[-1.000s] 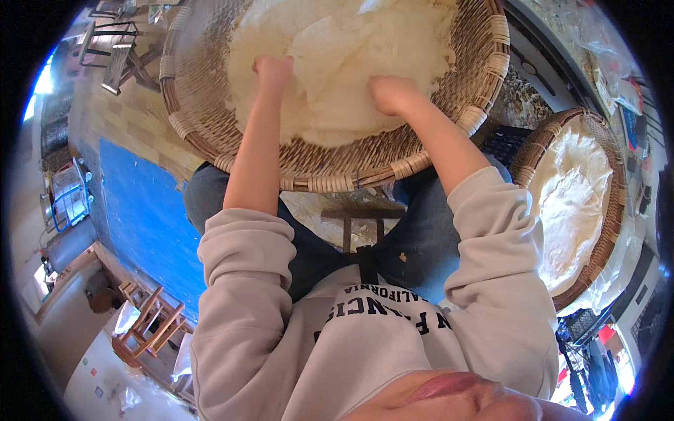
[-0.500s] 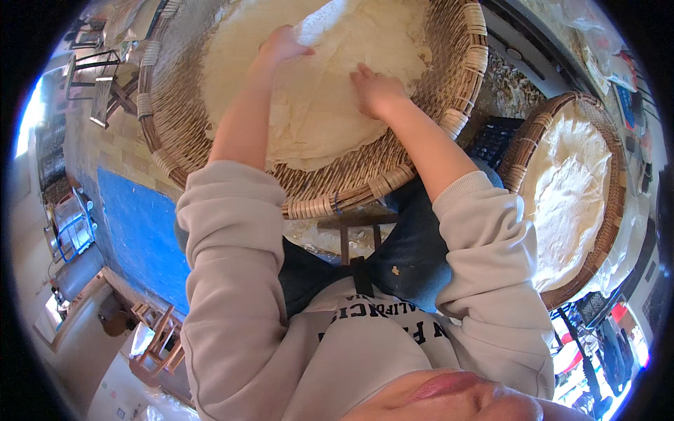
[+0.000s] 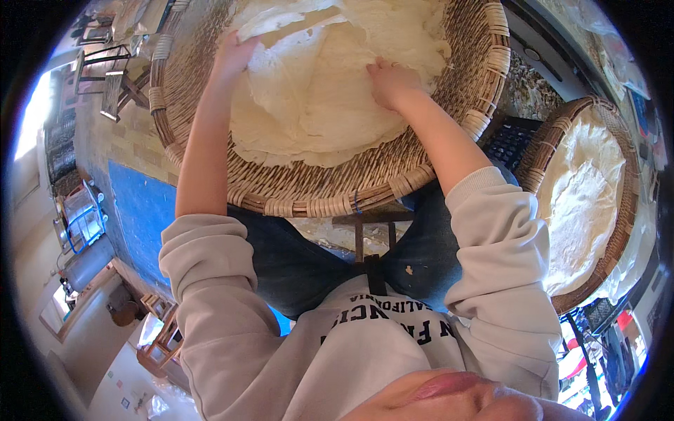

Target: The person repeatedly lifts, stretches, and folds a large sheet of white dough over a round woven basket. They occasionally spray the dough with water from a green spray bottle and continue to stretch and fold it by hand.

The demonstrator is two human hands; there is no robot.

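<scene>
My left hand (image 3: 235, 52) grips the thin white sheet's (image 3: 316, 105) folded edge; my right hand (image 3: 390, 81) presses it flat. Two woven trays (image 3: 337, 193): one here, another (image 3: 540, 140) beside.

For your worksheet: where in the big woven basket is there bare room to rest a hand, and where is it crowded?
Bare weave shows on the big woven basket along its near wall below the white sheets, and up its right wall. The middle is crowded: sheets piled, left hand and right hand on them.

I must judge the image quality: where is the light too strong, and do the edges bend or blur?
Head view: daylight glares white at the left rim; the pale sheet in the big woven basket is bright yet keeps its folds; basket rims curve from fisheye; corners are black; left hand and right hand look sharp.
</scene>
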